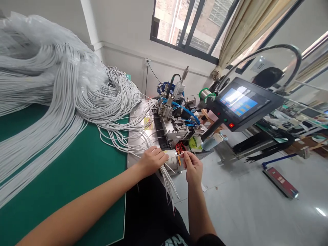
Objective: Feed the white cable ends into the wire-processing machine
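Observation:
My left hand (152, 161) is closed around a bunch of thin white cables (167, 184), whose cut ends hang down below it over my lap. One white cable (176, 156) stretches from this hand across to my right hand (192, 165), which pinches it near its tip with thumb and fingers. Behind the two hands stands a white cylinder (171, 158) with printed marks. Red and orange wires (180, 150) lie just behind the fingers of my right hand. From the left hand the cables run back to a large looped heap (110, 99) on the green table.
A machine (170, 119) with blue air hoses stands ahead, with a touch screen (239, 100) to its right. Big bundles of white cable (58, 85) in plastic cover the green table (84, 177). A solder wire spool (207, 94) sits behind. Another person's head (268, 76) shows beyond the screen.

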`<action>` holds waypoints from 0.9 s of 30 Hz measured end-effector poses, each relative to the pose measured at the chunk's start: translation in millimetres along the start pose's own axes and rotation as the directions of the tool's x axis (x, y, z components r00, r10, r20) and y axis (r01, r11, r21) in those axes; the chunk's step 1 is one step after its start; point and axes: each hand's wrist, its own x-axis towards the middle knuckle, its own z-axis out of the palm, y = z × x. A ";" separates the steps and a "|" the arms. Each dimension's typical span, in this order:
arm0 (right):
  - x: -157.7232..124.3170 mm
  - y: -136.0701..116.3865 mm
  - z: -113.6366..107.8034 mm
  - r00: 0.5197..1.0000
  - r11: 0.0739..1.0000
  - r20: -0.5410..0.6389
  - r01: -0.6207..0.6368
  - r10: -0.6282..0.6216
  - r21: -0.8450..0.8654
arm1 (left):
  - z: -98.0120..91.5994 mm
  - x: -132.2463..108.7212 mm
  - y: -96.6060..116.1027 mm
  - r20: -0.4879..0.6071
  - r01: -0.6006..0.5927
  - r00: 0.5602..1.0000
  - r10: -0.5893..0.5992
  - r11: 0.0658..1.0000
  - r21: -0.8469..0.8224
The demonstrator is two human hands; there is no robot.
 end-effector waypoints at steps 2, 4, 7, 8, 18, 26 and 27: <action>9.1 4.6 3.1 0.999 1.000 0.038 -0.010 0.010 -0.007 | 3.5 -0.5 -6.4 0.041 0.018 0.999 -0.018 1.000 0.009; 17.8 8.1 4.3 0.996 1.000 0.084 -0.031 0.030 0.006 | 7.0 -1.3 -12.5 0.053 0.018 0.998 -0.018 1.000 0.006; 29.7 12.5 3.8 0.984 0.997 0.163 -0.075 0.068 0.035 | 11.8 -2.1 -21.2 0.072 0.015 0.997 -0.015 1.000 0.003; 33.5 14.2 3.2 0.979 0.995 0.189 -0.090 0.082 0.034 | 13.3 -2.2 -23.9 0.082 0.014 0.997 -0.014 1.000 0.001; 68.5 32.7 -2.3 0.942 0.966 0.304 -0.064 0.142 -0.252 | 22.4 -2.1 -27.2 0.146 0.100 0.984 -0.103 0.995 0.024; 77.5 42.6 8.1 0.927 0.931 0.366 0.057 0.085 -0.361 | 23.3 -1.7 -24.5 0.184 0.187 0.964 -0.190 0.982 0.036; 78.8 43.7 9.5 0.919 0.934 0.385 0.062 0.083 -0.351 | 22.9 -1.7 -24.5 0.190 0.196 0.961 -0.200 0.980 0.039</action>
